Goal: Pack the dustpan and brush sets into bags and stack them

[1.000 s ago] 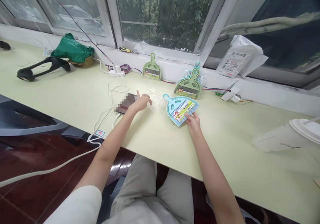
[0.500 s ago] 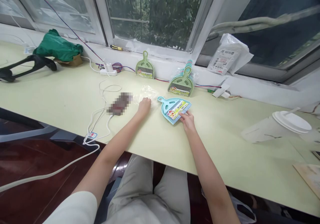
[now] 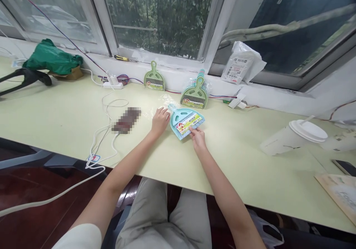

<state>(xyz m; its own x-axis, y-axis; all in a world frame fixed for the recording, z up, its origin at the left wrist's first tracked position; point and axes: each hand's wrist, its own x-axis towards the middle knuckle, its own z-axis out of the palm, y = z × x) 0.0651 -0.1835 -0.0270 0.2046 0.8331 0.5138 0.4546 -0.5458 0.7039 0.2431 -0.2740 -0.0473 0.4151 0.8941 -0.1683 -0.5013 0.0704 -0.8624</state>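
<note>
A small blue dustpan-and-brush set with a bright paper label lies flat on the pale green bench, between the person's two hands. The right hand pinches the set's near, wide edge by the label, fingers closed on it. The left hand rests curled beside the set's handle end, fingertips on a crinkled clear plastic bag that lies just beyond it; whether that hand actually grips the bag cannot be told.

Judging from this, a steady pinch on the wide edge with the bag mouth held flat would likely keep the set from skewing.

Beyond both hands, against the wall under the window, a stack of bagged green dustpan sets stands propped, and a single green set stands further to the left hand's side. Left of the left hand lies a blurred dark device with white cables running off the bench edge. Well to the right of the right hand, a lidded paper cup lies on its side.
</note>
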